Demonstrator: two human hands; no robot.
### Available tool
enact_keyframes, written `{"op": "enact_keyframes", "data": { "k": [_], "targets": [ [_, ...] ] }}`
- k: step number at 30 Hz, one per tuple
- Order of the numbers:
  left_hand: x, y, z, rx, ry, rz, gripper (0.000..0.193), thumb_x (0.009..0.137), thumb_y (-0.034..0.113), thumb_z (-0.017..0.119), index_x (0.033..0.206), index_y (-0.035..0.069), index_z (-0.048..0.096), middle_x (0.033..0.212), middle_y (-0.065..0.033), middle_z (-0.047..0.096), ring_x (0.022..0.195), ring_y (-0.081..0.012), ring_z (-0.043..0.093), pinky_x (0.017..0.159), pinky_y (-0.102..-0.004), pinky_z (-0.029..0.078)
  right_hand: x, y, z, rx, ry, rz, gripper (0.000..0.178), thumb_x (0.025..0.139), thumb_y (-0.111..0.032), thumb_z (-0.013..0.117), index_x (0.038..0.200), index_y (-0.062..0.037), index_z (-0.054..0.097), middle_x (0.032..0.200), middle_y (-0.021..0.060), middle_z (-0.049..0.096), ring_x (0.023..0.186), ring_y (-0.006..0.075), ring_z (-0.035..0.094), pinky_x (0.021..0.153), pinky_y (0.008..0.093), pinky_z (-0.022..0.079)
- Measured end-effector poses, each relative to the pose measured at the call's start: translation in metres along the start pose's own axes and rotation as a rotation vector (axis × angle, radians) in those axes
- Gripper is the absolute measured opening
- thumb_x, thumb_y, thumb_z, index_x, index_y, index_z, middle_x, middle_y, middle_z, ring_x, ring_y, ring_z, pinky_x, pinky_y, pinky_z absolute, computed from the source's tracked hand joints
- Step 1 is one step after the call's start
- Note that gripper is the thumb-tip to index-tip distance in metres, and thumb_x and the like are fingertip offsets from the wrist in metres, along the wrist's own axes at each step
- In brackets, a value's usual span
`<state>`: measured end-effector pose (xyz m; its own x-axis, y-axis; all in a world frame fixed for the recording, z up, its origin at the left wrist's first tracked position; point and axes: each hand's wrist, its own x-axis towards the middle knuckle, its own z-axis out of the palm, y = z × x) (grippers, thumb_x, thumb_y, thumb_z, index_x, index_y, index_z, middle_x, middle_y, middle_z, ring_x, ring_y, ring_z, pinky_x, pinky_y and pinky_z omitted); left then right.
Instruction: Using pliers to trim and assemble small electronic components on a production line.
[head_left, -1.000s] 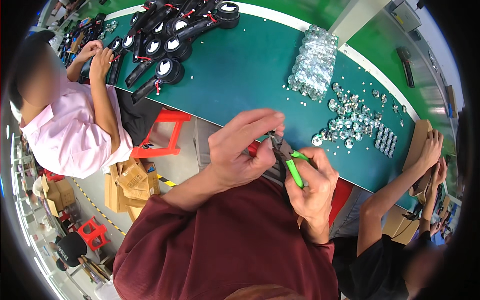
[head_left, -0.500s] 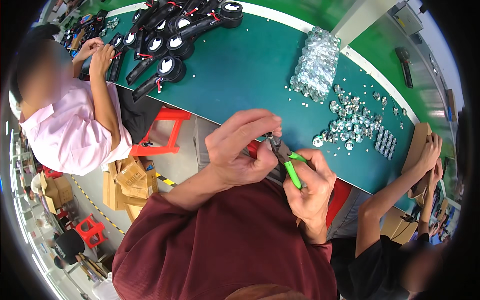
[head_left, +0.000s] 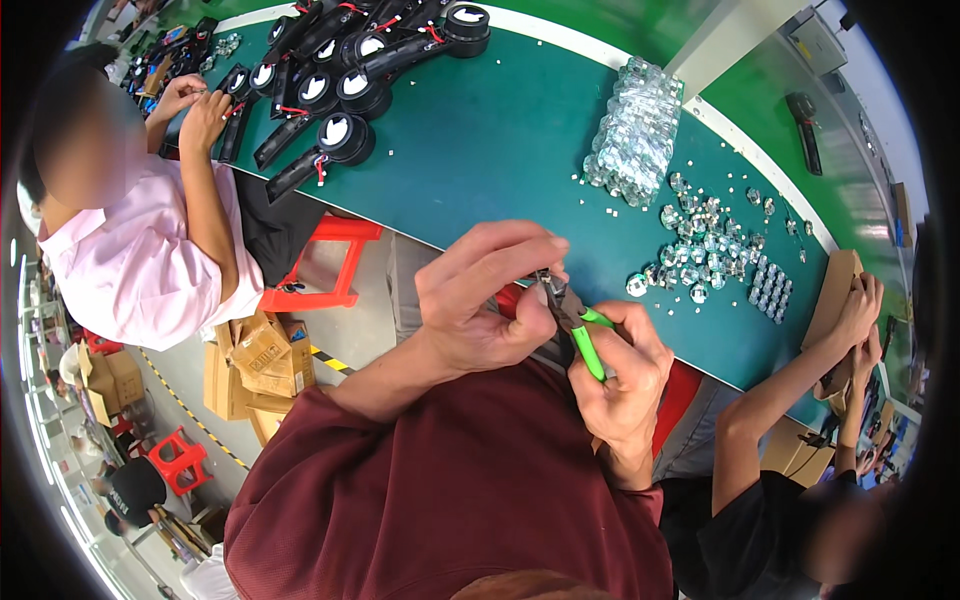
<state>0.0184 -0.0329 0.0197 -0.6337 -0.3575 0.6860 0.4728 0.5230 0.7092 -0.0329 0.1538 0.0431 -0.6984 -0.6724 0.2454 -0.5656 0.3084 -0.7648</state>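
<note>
My right hand [head_left: 622,372] is closed around the green handles of a pair of cutting pliers [head_left: 588,350]. Their dark jaws point up and left, meeting a small metallic part [head_left: 545,278] held between the fingertips and thumb of my left hand [head_left: 482,297]. The part is mostly hidden by those fingers, so its exact kind does not show. Both hands are raised in front of my chest, at the near edge of the green table [head_left: 470,140]. To their right lies a pile of small round electronic parts [head_left: 700,245] with clear and white pieces.
A stack of clear trays [head_left: 635,130] stands at the back. Black handheld devices with round heads [head_left: 345,140] crowd the far left. A person in pink [head_left: 150,250] works at left; another person's arm [head_left: 775,385] reaches to a cardboard box [head_left: 832,300] at right. A red stool [head_left: 325,262] stands left.
Almost nothing differs. The left fingertips and the plier jaws have shifted very slightly around the small part; both hands keep their hold.
</note>
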Motion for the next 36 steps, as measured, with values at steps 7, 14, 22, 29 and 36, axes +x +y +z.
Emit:
{"op": "enact_keyframes", "data": {
  "k": [7,14,22,29,36],
  "targets": [
    [-0.0004,0.0018,-0.0023,0.022,0.004,0.003,0.035,0.073,-0.006,0.056,0.104,-0.011,0.069,0.100,-0.0225,0.067,0.073,-0.0232,0.073,0.064,-0.0320,0.064,-0.0008,0.0003,0.0006,0.033,0.019,0.013,0.030,0.062,0.003,0.068,0.091,-0.0024,0.075,0.095,0.0112,0.066,0.065,0.0276,0.066,0.059,0.0357,0.052],
    [-0.0013,0.0014,-0.0034,0.020,0.054,0.002,0.042,0.067,-0.009,0.059,0.106,-0.004,0.073,0.098,-0.0159,0.070,0.072,-0.0193,0.072,0.063,-0.0281,0.060,-0.0007,0.0002,0.0008,0.057,0.024,0.008,0.031,0.062,0.005,0.067,0.091,-0.0023,0.075,0.095,0.0108,0.067,0.066,0.0271,0.067,0.059,0.0349,0.052],
    [-0.0016,0.0013,-0.0042,0.034,0.046,0.015,0.039,0.069,-0.007,0.061,0.106,-0.003,0.073,0.098,-0.0154,0.070,0.072,-0.0192,0.073,0.063,-0.0286,0.061,-0.0012,0.0017,0.0004,0.068,0.036,-0.006,0.031,0.062,0.006,0.067,0.091,-0.0023,0.075,0.095,0.0108,0.067,0.066,0.0269,0.067,0.059,0.0347,0.052],
    [-0.0017,0.0002,-0.0046,0.034,0.035,0.014,0.039,0.070,-0.007,0.061,0.106,-0.002,0.073,0.099,-0.0148,0.070,0.073,-0.0189,0.072,0.063,-0.0285,0.061,-0.0011,0.0022,-0.0016,0.071,0.023,0.006,0.032,0.062,0.006,0.068,0.092,-0.0014,0.075,0.095,0.0111,0.067,0.067,0.0265,0.067,0.060,0.0344,0.052],
    [0.0020,-0.0017,-0.0027,-0.006,0.004,0.006,0.038,0.070,-0.006,0.061,0.106,-0.001,0.074,0.099,-0.0143,0.069,0.074,-0.0185,0.072,0.064,-0.0281,0.061,-0.0027,0.0014,-0.0026,0.036,0.018,0.016,0.032,0.063,0.004,0.068,0.093,-0.0015,0.075,0.096,0.0116,0.067,0.068,0.0279,0.067,0.062,0.0358,0.052]
  ]
}}
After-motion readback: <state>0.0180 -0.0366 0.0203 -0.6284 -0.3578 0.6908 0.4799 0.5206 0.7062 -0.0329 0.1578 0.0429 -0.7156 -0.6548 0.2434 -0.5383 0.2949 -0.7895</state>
